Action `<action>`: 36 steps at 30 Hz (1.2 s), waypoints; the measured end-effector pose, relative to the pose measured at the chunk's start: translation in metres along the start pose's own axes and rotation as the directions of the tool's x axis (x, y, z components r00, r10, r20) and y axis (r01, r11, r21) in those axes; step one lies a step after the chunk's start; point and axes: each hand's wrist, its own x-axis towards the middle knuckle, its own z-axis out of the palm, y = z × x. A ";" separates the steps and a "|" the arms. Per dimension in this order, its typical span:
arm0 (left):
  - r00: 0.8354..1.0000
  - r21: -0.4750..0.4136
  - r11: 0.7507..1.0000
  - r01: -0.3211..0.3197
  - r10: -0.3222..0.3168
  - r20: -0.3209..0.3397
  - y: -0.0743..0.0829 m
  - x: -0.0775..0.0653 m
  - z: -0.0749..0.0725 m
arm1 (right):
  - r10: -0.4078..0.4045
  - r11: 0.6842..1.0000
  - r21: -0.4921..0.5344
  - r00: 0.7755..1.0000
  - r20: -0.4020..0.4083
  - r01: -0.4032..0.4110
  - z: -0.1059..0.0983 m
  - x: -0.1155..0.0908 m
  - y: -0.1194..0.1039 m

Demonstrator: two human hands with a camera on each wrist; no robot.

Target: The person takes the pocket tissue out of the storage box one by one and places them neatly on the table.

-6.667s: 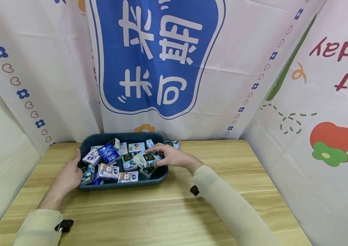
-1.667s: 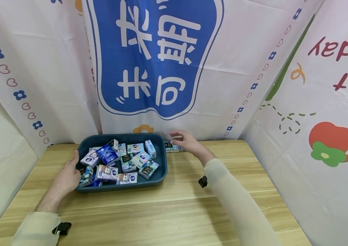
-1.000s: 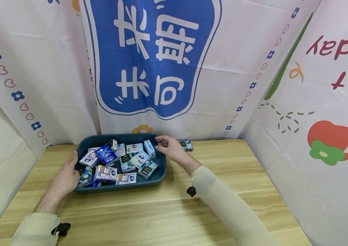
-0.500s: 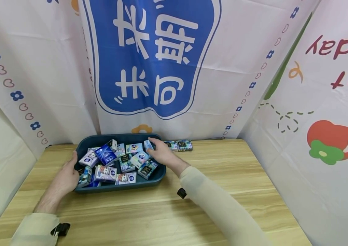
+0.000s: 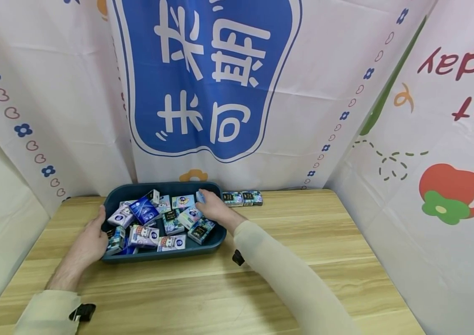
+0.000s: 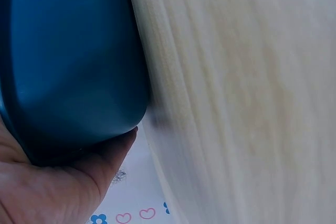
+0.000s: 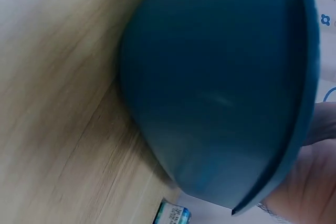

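Observation:
My left hand (image 5: 93, 235) holds the left end of a dark teal plastic basin (image 5: 163, 255); in the left wrist view its fingers lie against the outer wall. Inside the basin, several pocket tissue packs lie in a loose heap, among them a dark blue pack (image 5: 144, 210) and a purple-white pack (image 5: 143, 236). At the right end, my right hand (image 5: 216, 208) reaches over the rim and pinches a light blue tissue pack (image 5: 199, 196), mostly covered by the fingers. In the right wrist view the basin wall (image 7: 210, 77) hides the fingertips.
Two dark floral tissue packs (image 5: 243, 198) lie side by side on the wooden table (image 5: 303, 242), just right of the basin near the back edge. A printed cloth curtain (image 5: 295, 139) hangs directly behind the table. Another printed cloth (image 5: 442, 260) stands along the right side.
A second floral pack has joined the first beside the basin. My right hand has moved left from those packs into the basin and taken hold of the light blue pack. The left hand stays.

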 end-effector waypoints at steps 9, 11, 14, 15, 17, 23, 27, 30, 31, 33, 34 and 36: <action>1.000 -0.004 1.000 0.001 -0.001 0.004 -0.001 0.000 0.000 | 0.007 1.000 -0.004 0.999 0.034 -0.007 0.001 0.009 0.000; 1.000 -0.002 1.000 0.002 -0.002 0.003 -0.001 0.001 0.000 | 0.004 0.999 -0.033 1.000 0.029 -0.003 0.002 0.010 0.000; 1.000 0.002 1.000 0.004 -0.004 0.004 -0.002 0.001 0.000 | -0.002 0.994 -0.107 1.000 0.020 0.004 0.003 0.011 -0.002; 1.000 0.001 1.000 0.004 -0.004 0.004 -0.002 0.001 0.000 | -0.002 0.992 -0.126 1.000 0.019 0.004 0.004 0.011 -0.002; 1.000 0.003 1.000 0.003 -0.003 0.002 -0.002 0.001 0.000 | -0.008 0.983 -0.184 1.000 0.015 0.011 0.005 0.012 -0.003; 1.000 0.007 1.000 0.001 -0.001 -0.005 -0.003 0.001 0.001 | -0.010 0.976 -0.216 0.999 0.031 0.016 0.005 0.015 -0.002; 1.000 0.013 1.000 -0.001 0.001 -0.008 -0.002 0.000 0.001 | -0.001 0.979 -0.205 1.000 0.004 0.002 0.005 0.014 -0.002; 1.000 0.014 1.000 -0.006 0.006 -0.009 -0.002 0.000 0.001 | -0.004 0.979 -0.202 1.000 -0.031 -0.003 0.006 0.012 -0.003; 1.000 0.017 1.000 -0.008 0.008 -0.011 -0.002 0.000 0.001 | -0.008 0.978 -0.206 0.999 -0.043 -0.001 0.006 0.012 -0.003; 1.000 0.015 1.000 -0.006 0.006 -0.010 -0.002 0.000 0.001 | -0.014 0.979 -0.203 0.998 -0.055 0.002 0.006 0.011 -0.004; 1.000 0.015 1.000 -0.004 0.004 -0.008 -0.002 0.000 0.001 | -0.020 0.979 -0.204 0.998 -0.060 0.007 0.006 0.011 -0.004; 1.000 0.019 1.000 0.001 -0.001 -0.007 -0.002 0.000 0.001 | -0.034 0.979 -0.201 0.997 -0.072 0.019 0.005 0.011 -0.004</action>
